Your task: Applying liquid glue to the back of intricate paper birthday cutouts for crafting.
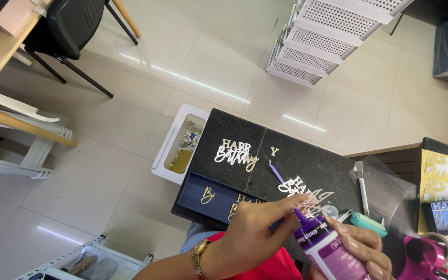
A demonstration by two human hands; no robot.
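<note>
At lower centre, the right hand [361, 251] wraps a purple-capped glue bottle [323, 246] with a white and purple label. The left hand [255, 233] closes its grip on the cap [303, 217], just below a silver cutout [307, 194] on the black tabletop [312, 166].

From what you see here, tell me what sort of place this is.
Probably a small craft workshop: cut-out letter cake toppers lie on a black work board, the right hand holds a purple glue bottle, and white perforated drawers stand nearby.
</note>
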